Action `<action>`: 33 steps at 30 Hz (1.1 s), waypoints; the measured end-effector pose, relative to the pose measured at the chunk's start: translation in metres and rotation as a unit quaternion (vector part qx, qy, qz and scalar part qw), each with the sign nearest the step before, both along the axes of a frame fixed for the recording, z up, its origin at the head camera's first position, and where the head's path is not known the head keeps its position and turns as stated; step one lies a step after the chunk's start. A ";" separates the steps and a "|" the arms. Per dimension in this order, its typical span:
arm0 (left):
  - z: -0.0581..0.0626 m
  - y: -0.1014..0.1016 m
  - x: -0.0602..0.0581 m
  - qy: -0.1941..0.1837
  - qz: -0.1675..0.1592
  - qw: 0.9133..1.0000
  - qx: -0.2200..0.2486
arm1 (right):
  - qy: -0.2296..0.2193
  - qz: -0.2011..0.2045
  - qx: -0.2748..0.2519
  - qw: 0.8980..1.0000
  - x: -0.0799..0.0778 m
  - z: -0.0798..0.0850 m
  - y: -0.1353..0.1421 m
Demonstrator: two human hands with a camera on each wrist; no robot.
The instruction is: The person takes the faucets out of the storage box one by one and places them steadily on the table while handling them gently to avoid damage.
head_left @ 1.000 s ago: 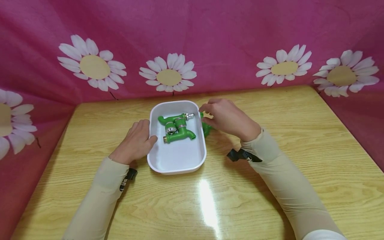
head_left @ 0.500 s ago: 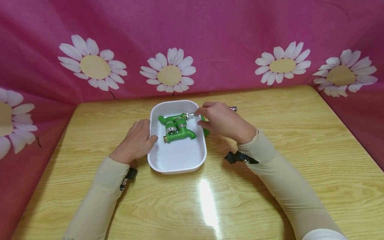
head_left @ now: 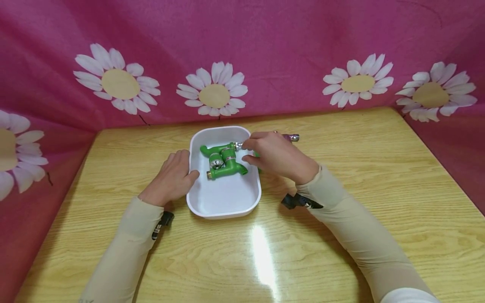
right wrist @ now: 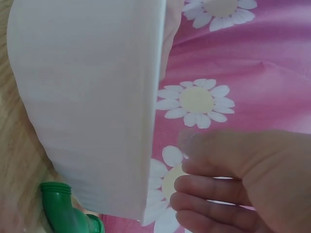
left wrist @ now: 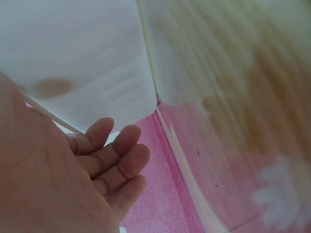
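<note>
Two green taps lie side by side in a white plastic tray, one with a brass end, the other with a silver end. My left hand holds the tray's left rim, thumb inside and fingers along the outer side. My right hand hovers over the right rim, its loosely bent fingers near the silver tap end. In the right wrist view, those fingers hold nothing visible. Outside the tray's right wall lies another green tap, mostly covered by the right hand in the head view.
Behind my right hand, a purple piece with a silver end lies on the wooden table. A pink cloth with daisies hangs along the back and both sides.
My right hand has moved left from beside the tray to over its right rim, revealing the purple and silver piece behind it. My left hand and the taps in the tray have stayed put.
</note>
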State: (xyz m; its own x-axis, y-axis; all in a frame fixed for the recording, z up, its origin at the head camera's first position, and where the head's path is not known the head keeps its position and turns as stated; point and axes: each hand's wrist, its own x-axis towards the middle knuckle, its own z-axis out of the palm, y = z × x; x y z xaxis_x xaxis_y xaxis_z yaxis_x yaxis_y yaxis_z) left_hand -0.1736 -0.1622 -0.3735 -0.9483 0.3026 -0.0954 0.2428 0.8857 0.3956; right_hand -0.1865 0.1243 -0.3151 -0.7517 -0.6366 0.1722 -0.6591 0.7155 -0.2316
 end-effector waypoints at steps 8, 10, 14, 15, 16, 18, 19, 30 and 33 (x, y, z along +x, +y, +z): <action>-0.002 0.000 0.000 0.004 0.001 1.000 -0.003 | 0.020 0.030 -0.016 0.999 0.001 -0.006 -0.006; -0.002 0.000 0.000 0.010 0.001 1.000 -0.002 | 0.021 0.035 -0.010 0.999 0.001 -0.007 -0.008; -0.001 0.000 0.001 0.010 0.001 1.000 -0.002 | 0.029 0.045 0.002 0.999 0.002 -0.008 -0.010; 0.000 0.000 0.001 0.009 0.001 1.000 -0.002 | 0.035 0.049 0.002 0.998 0.003 -0.008 -0.010; 0.000 0.000 0.001 0.007 0.002 1.000 -0.002 | 0.042 0.053 0.001 0.998 0.003 -0.009 -0.010; 0.001 0.001 0.001 0.002 0.002 1.000 -0.003 | 0.054 0.060 -0.001 0.997 0.003 -0.010 -0.011; 0.001 0.001 0.001 0.000 0.002 1.000 -0.003 | 0.059 0.062 -0.002 0.996 0.003 -0.011 -0.011; 0.001 0.001 0.001 0.002 0.001 1.000 -0.002 | 0.042 0.071 -0.006 0.997 0.003 -0.016 -0.014; 0.001 0.001 0.001 0.001 0.002 1.000 -0.001 | 0.035 0.074 -0.003 0.997 0.003 -0.018 -0.015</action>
State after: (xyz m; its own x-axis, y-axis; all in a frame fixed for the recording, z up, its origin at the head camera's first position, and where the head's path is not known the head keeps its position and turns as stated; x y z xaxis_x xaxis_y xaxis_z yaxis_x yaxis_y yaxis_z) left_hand -0.1730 -0.1614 -0.3726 -0.9495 0.2993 -0.0946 0.2407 0.8876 0.3927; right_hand -0.1839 0.1096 -0.3328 -0.6359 -0.7383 0.2250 -0.7718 0.6079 -0.1865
